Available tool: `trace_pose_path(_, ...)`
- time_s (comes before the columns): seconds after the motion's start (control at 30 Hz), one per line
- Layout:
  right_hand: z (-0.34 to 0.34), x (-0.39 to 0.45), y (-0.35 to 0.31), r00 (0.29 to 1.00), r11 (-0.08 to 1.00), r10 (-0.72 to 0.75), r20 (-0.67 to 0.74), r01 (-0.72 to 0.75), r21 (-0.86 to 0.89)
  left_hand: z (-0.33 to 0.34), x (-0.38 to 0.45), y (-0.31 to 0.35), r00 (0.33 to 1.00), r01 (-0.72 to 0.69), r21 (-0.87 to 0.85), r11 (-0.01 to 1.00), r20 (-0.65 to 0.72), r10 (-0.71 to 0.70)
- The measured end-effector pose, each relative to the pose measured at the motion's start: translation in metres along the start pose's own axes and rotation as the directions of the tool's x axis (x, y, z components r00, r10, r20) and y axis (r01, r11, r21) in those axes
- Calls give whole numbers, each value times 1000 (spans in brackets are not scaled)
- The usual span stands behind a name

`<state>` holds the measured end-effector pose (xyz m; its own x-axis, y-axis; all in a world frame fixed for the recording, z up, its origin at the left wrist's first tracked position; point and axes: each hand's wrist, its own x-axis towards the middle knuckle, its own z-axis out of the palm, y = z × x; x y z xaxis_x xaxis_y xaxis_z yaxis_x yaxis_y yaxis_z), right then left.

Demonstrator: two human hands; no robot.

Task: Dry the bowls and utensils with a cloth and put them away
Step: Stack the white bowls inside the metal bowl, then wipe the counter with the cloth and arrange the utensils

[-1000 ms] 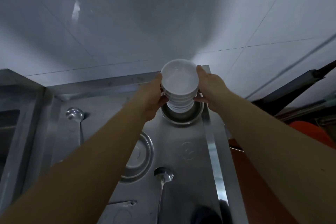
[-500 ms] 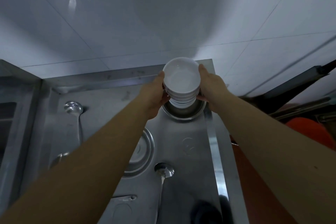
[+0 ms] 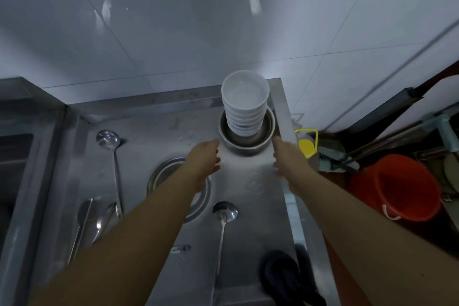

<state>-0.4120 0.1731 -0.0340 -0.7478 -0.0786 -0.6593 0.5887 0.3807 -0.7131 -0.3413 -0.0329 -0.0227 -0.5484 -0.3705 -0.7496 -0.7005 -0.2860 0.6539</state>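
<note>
A stack of several white bowls point(image 3: 244, 102) stands inside a steel bowl point(image 3: 248, 143) at the back right corner of the steel counter point(image 3: 154, 131). My left hand point(image 3: 205, 159) hovers just in front and left of the steel bowl, fingers relaxed and holding nothing. My right hand point(image 3: 285, 156) is on the other side, also empty with loose fingers. A dark cloth point(image 3: 285, 273) lies near the counter's front right edge. Two ladles point(image 3: 108, 139) point(image 3: 224, 213) and other utensils point(image 3: 84, 216) lie on the counter.
A second steel dish point(image 3: 161, 176) lies partly under my left forearm. A sink basin point(image 3: 12, 156) is at the far left. Beyond the counter's right edge stand a red bucket point(image 3: 407, 189), a yellow-capped container point(image 3: 306, 145) and cleaning tools. A tiled wall rises behind.
Both hands have let go of the white bowl stack, which now rests in the steel bowl, and have drawn back toward me. The camera has tilted down and pulled back.
</note>
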Motion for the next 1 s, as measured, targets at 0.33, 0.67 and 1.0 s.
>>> trace_pose_path(0.33,6,-85,133,989,926,37,145,20,-377,-26,-95,-152,997,26,327,945,-75,-2)
trace_pose_path(0.67,-16,-143,216,965,718,-165,203,259,-646,-31,-141,-256,996,43,791,610,-84,39)
trace_pose_path(1.0,-1,-144,234,953,641,-282,111,273,-717,-27,-94,-270,987,4,800,600,-98,125)
